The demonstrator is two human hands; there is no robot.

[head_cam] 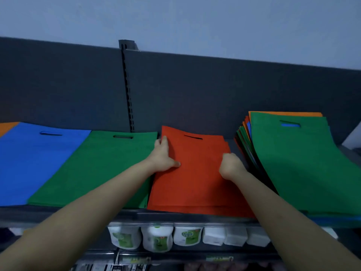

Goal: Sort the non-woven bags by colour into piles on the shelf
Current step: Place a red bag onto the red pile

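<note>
A pile of red bags (197, 173) lies flat in the middle of the shelf. My left hand (163, 154) grips its left edge, fingers near the top corner and thumb pressed on top. My right hand (230, 165) holds its right edge, fingers curled under. To the left lie a green pile (93, 169), then a blue pile (33, 159), and an orange bag (7, 127) at the far left. On the right stands a tall mixed stack (298, 163) with a green bag on top; orange, red, blue and green edges show along its left side.
The dark shelf lip (78, 214) runs along the front under the piles. A slotted upright (128, 90) stands on the dark back panel. Below the shelf sit white bottles with green labels (156, 239) and white boxes (224, 236).
</note>
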